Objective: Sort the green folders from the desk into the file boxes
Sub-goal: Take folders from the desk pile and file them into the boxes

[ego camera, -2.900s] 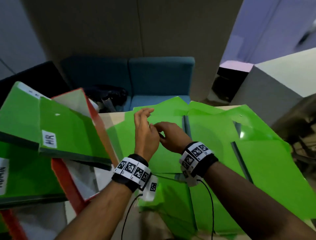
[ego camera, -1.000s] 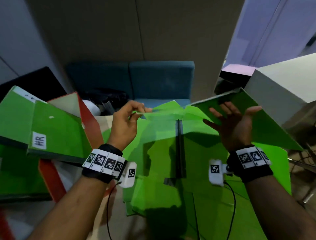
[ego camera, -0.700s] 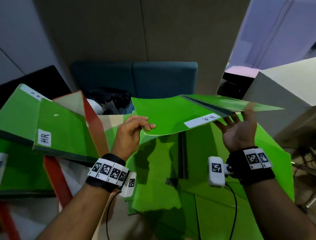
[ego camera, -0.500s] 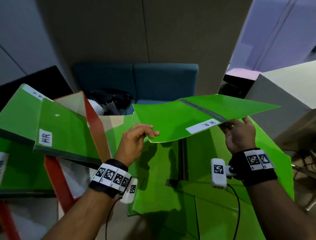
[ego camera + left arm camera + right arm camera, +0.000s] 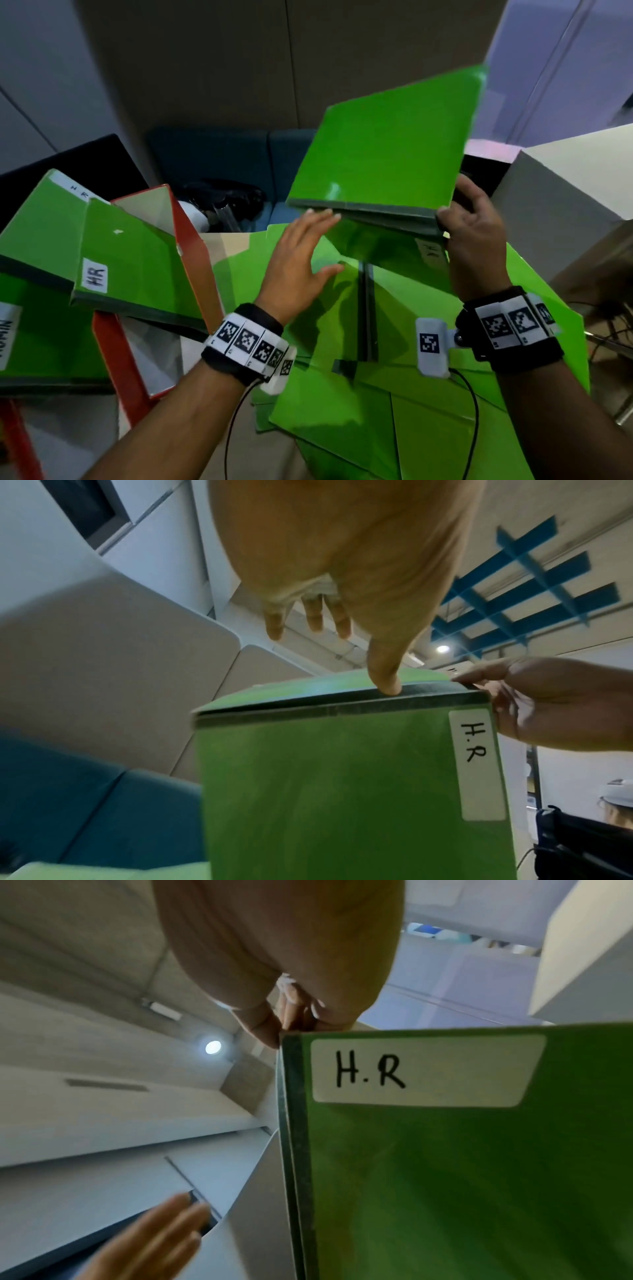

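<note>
A closed green folder with a dark spine hangs tilted above the desk. My right hand pinches the right end of its spine. The right wrist view shows its white "H.R" label on the underside, just below my right hand. My left hand is open, fingers straight, by the spine's left end. In the left wrist view its thumb touches the spine of the folder. Several more green folders lie spread on the desk below.
A red file box stands at the left with green folders labelled HR leaning in it. A grey box is at the right. A blue sofa and a beige panel stand behind the desk.
The folder was held open and flat by both hands. It has closed and risen, tilted up, in my right hand. My left hand has let go of its edge and opened.
</note>
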